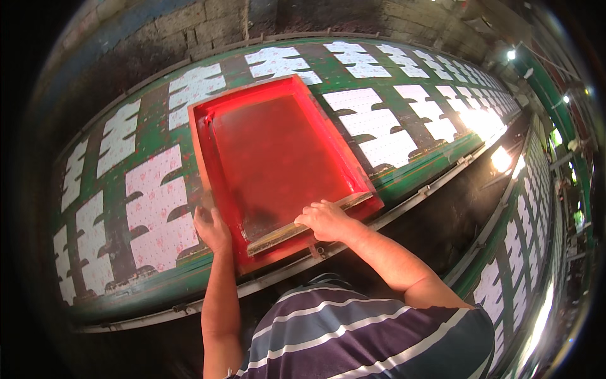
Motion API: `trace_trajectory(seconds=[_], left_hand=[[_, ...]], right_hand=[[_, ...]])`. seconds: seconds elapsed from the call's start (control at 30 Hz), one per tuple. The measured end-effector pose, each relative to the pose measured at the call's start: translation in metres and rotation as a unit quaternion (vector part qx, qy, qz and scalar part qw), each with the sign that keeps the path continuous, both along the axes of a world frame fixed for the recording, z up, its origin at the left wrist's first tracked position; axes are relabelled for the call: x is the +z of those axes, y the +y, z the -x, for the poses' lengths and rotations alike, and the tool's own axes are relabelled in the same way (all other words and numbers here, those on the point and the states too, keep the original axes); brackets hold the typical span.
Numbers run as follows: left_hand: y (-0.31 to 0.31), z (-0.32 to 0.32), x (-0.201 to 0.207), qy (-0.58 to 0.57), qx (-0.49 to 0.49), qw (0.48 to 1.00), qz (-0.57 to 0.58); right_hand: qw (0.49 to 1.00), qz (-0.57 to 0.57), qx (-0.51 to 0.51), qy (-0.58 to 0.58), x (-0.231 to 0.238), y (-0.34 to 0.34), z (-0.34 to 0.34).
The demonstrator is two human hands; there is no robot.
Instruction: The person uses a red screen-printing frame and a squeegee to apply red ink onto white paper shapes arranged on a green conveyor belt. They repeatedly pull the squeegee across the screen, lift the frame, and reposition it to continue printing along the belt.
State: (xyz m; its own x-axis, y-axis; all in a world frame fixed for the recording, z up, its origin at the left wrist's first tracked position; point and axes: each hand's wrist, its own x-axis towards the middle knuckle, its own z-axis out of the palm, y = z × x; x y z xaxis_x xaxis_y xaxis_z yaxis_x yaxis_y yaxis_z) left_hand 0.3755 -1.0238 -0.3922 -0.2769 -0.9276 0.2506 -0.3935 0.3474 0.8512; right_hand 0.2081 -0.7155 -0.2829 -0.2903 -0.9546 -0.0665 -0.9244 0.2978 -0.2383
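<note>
A screen printing frame (288, 256) with red-smeared inner walls lies on the long green table in front of me. Its mesh (278, 161) is dark red, with brighter wet ink along the right and lower sides. My right hand (325, 220) is closed over the top of a squeegee (278, 239), a long wooden bar lying across the near end of the frame. At the frame's left side, my left hand (213, 228) grips the outer edge near the close corner. Some of its fingertips are hard to make out against the wood.
Pale cut fabric pieces (154, 208) with small pinkish prints lie in rows on the green table (142, 278), left and right of the frame. A metal rail (416, 198) runs along the near edge. Another table with fabric pieces (505, 278) stands at right. Behind is a block wall (177, 28).
</note>
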Motion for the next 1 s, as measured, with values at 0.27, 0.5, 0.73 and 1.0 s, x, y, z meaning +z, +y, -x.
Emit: trace_trajectory(seconds=[0.27, 0.5, 0.73, 1.0], left_hand=[[-0.010, 0.001, -0.007, -0.051, 0.005, 0.999, 0.010], [-0.020, -0.001, -0.018, -0.053, 0.026, 0.998, 0.004], [-0.024, -0.002, -0.009, -0.124, 0.050, 0.990, -0.043], [-0.020, 0.003, -0.002, -0.065, 0.045, 0.995, -0.068]], right_hand=[[0.993, 0.102, 0.050, -0.034, -0.023, 0.036, -0.014], [0.965, 0.207, 0.112, -0.118, -0.022, 0.076, 0.003], [0.904, 0.379, -0.084, -0.180, -0.018, 0.163, 0.081], [0.895, 0.338, -0.272, -0.099, -0.056, 0.174, 0.150]])
